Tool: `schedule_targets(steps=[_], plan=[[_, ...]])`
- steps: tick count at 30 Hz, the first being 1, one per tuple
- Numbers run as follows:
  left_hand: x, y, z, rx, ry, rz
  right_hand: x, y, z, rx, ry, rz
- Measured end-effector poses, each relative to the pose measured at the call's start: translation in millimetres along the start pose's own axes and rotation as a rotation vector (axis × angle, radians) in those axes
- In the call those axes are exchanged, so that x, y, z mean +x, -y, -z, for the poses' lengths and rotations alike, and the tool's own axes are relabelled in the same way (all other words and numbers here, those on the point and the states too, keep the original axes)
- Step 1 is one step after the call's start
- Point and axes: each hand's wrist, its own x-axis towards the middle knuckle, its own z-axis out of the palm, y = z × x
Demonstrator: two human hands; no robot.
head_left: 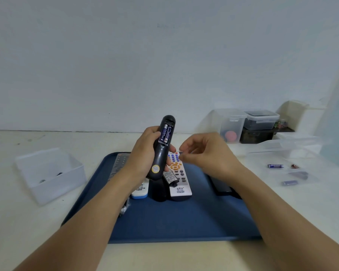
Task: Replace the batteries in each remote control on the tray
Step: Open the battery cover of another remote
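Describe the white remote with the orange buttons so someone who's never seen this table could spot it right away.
Find the blue tray in the middle of the table. Several remotes lie side by side at its far end; the white remote is just right of a black one. It alone lies face up with blue keys and an orange button ring.

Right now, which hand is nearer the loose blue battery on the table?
Right. The right hand hovers above the tray, left of the blue battery; the left hand grips the black remote farther away.
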Motion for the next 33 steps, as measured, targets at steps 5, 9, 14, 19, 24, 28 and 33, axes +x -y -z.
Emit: schedule_targets(steps=[5, 9, 14, 19, 24, 28, 33], plan=[[-5.8, 2.3, -6.7, 0.019, 0.086, 0.008, -2.9, 11.9, -2.1, 0.056, -0.335, 0.184], [-9.5, 2.8, -13.6, 0.035, 0.164, 0.023, -4.7, 13.0, -8.3, 0.026, -0.329, 0.198], [-11.4, 5.9, -19.1, 0.106, 0.152, 0.000, -5.4, 13.8, -9.2, 0.031, -0.331, 0.186], [-14.4, 6.7, -26.2, 0.176, 0.122, -0.053, -6.7, 17.0, -10.9, 0.017, -0.334, 0.201], [-14.6, 7.3, -26.4, 0.238, 0.127, -0.075, -4.3, 13.6, -11.6, -0.035, -0.361, 0.220], [-14.3, 10.2, -26.5, 0.233, 0.133, -0.056, -2.2, 10.2, -10.2, -0.054, -0.377, 0.199], [-13.9, 9.9, -25.9, 0.225, 0.142, -0.059, -1.3, 10.3, -8.8, 0.029, -0.374, 0.160]])
